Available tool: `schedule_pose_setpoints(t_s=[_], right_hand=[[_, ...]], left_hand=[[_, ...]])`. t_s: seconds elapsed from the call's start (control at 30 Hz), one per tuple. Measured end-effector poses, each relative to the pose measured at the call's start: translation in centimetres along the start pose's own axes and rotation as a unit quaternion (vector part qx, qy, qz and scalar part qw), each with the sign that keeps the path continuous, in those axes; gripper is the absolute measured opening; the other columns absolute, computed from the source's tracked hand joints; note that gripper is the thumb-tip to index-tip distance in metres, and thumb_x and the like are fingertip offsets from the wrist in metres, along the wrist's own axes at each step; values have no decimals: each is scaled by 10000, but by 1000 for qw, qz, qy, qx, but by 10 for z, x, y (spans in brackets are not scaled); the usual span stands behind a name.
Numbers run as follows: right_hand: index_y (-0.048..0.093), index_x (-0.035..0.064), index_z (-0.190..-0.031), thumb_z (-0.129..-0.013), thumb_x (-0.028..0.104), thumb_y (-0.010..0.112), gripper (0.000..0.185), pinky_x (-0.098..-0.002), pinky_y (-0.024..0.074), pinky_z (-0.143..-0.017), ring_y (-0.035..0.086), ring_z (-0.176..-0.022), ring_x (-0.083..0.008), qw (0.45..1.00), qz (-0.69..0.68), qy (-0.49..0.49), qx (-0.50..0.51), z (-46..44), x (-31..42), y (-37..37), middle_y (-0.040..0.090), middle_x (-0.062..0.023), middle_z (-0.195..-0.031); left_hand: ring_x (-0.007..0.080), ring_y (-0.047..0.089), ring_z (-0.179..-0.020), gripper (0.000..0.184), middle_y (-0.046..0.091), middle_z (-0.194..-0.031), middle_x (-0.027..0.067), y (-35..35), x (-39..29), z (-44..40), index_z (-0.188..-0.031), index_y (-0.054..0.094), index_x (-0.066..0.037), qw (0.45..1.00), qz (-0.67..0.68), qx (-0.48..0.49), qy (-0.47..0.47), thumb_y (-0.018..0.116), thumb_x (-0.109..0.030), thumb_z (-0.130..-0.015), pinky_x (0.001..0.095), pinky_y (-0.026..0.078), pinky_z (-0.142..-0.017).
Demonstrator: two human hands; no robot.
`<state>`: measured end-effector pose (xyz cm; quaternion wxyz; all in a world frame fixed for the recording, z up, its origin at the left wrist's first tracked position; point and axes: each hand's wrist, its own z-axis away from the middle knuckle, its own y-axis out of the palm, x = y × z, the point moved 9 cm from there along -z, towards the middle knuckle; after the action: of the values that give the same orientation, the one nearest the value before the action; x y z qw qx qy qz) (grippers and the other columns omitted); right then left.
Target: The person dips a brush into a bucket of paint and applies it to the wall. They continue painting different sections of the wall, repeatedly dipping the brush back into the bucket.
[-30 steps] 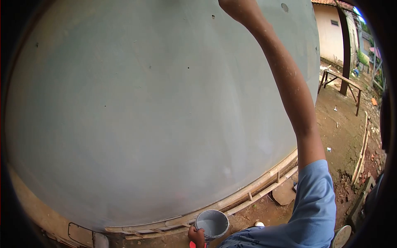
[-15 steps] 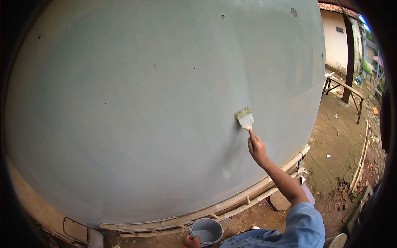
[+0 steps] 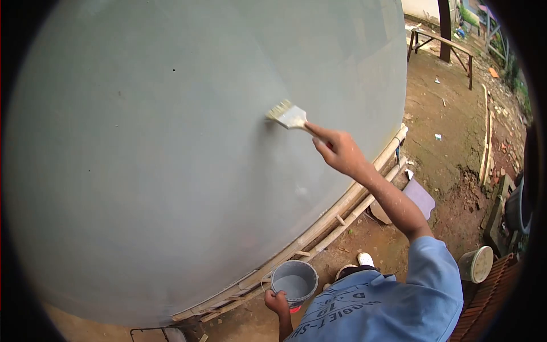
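My right hand [image 3: 341, 151] is closed round the handle of a wide paintbrush [image 3: 291, 117]. Its pale bristles point up and left, at or close to the grey wall [image 3: 199, 188]; actual contact is hard to make out. Low in view, my left hand [image 3: 277, 301] grips the near left side of a dark bucket [image 3: 308, 275], which holds grey liquid. The wall curves across most of the view, with a few small dark holes in it. A shadow of the brush and arm falls on the wall below the bristles.
Bamboo poles [image 3: 319, 236] run along the wall's foot. On the dirt ground at right stand a wooden bench [image 3: 441, 40] and a lidded pale bucket [image 3: 476, 264]. A lilac sheet [image 3: 420, 198] lies near the poles, and roof tiles [image 3: 484, 296] are stacked at lower right.
The view has swung down and to the right. My right hand has turned the brush so its bristles point more to the left. My left hand still holds the bucket.
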<state>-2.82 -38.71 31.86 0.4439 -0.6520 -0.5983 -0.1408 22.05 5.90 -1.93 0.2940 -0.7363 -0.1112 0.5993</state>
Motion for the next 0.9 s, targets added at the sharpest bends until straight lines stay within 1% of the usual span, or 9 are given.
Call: schedule_pose_setpoints(t_s=[0.1,0.17,0.23,0.27,0.33,0.47,0.57,0.77,0.9], right_hand=[[617,161,-1289,-892,159,573,399,-385,445,-574,527,-556,-267,971,29,-192,-136,-82,111,-65,548,-137,-633],[603,190,-1290,-899,184,584,392,-397,455,-540,568,-568,-257,933,49,-288,-210,-133,141,-73,563,-96,-596],[621,-34,-1124,-920,165,492,313,-436,489,-620,609,-659,-330,902,33,-353,-246,-161,152,-72,636,-211,-773],[580,60,-1211,-908,160,528,324,-418,477,-568,579,-607,-301,901,42,-348,-254,-166,140,-57,599,-167,-733],[500,248,-1386,-884,151,599,520,-382,453,-463,517,-504,-244,898,62,-338,-273,-163,88,-12,524,-79,-653],[492,218,-1414,-786,43,667,675,-319,426,-401,448,-461,-172,927,46,-306,-212,-83,-61,80,442,-39,-676],[554,178,-1362,-709,14,697,689,-307,403,-376,428,-449,-150,950,72,-251,-171,10,-183,145,404,-29,-668],[471,225,-1431,-799,80,691,685,-336,457,-408,519,-479,-188,990,133,-48,-7,218,-364,234,446,-50,-711],[347,266,-1501,-874,132,625,699,-372,496,-459,573,-530,-258,976,165,73,126,319,-462,285,512,-93,-771]], left_hand=[[240,333,-545,346,331,-578,61,13,-8,2,-599,346,-38,999,0,32,11,676,-2,-499,392,336,-543],[229,339,-560,345,329,-595,56,19,-19,3,-613,344,-33,999,-1,48,16,669,5,-506,383,339,-555],[212,336,-572,354,320,-611,43,25,-20,4,-622,333,-38,998,16,69,3,663,20,-509,369,339,-560],[204,335,-578,359,315,-619,36,29,-19,5,-626,328,-40,997,25,78,-4,660,28,-510,361,338,-563],[186,328,-585,371,302,-632,18,34,-22,7,-628,317,-46,996,27,90,-9,658,43,-513,348,334,-563],[152,318,-599,389,290,-650,-11,42,-19,8,-640,312,-62,992,4,123,-37,659,65,-519,321,323,-562],[131,328,-606,392,295,-656,-23,44,-16,10,-649,316,-74,983,12,145,-113,657,72,-523,302,314,-555],[111,364,-623,374,346,-673,-25,52,-22,18,-685,331,-77,981,-37,142,-127,634,82,-533,289,331,-553],[116,392,-646,351,389,-693,-11,55,0,22,-702,343,-72,979,-74,141,-127,613,83,-539,286,370,-591]])
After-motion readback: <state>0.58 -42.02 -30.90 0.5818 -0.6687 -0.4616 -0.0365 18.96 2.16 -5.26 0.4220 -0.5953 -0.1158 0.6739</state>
